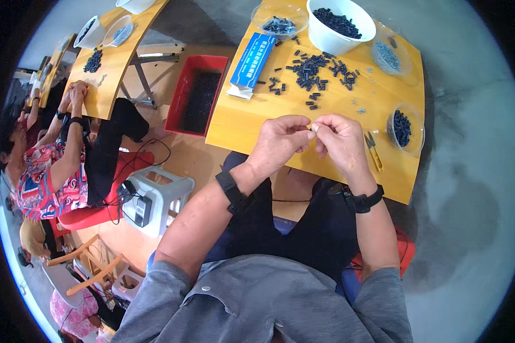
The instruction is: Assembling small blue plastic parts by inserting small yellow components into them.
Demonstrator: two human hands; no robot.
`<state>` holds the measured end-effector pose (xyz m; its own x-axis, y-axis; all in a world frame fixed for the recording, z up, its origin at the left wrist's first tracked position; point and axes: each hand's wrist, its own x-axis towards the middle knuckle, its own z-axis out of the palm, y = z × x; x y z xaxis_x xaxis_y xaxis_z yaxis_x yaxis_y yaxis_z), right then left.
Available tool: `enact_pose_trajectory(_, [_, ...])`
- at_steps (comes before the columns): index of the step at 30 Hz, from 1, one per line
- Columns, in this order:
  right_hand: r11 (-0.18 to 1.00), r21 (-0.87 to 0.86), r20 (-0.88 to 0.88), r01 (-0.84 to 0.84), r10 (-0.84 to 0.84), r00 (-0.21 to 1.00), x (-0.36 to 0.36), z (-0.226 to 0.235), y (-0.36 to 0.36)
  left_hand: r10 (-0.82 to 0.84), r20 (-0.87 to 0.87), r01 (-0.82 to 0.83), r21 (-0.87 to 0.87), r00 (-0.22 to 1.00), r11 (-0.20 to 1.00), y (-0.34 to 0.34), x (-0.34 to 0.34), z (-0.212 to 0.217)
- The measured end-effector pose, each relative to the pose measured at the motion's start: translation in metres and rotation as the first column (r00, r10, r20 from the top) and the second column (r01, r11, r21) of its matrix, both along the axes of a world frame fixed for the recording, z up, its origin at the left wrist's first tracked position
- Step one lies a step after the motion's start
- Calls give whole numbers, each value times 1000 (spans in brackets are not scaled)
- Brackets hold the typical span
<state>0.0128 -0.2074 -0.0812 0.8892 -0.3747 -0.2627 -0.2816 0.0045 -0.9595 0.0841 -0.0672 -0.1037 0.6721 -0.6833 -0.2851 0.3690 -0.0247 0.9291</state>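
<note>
My left hand [283, 139] and my right hand [339, 140] meet at the near edge of the yellow table [234, 128]. Thumbs and forefingers of both are pinched together, fingertip to fingertip, on a small dark piece mostly hidden between them. Beyond my hands lies a loose pile of short black plastic pieces [309, 71], with strays around it. A few small grey metal bits [360, 110] are scattered to the right of that pile. Yellow-handled snips [374, 153] rest beside my right hand.
A white tub [320, 37] of black pieces, a clear bowl [413, 150] of black pieces and another bowl [386, 57] of grey bits stand around the table. A blue box [252, 63] lies left. A red bin [183, 91] is on the floor. Another person [68, 166] sits at a table leftward.
</note>
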Motion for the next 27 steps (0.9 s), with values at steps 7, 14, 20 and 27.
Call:
enact_pose_trajectory(7, [985,159,-29,62,-58,998,-11,-12,15,-112,43,108,85,993,990,9,8,1])
enact_pose_trajectory(14, [845,-514,120,145,-97,988,-5,-49,-36,-148,16,136,306,989,942,15,0,-17])
enact_pose_trajectory(20, [517,-854,-14,57,-133,991,11,-40,-95,-41,-84,58,200,996,978,16,4,-34])
enact_pose_trajectory(27, [472,-879,-168,-64,-180,969,27,-40,-112,-23,-121,47,201,992,978,17,6,-33])
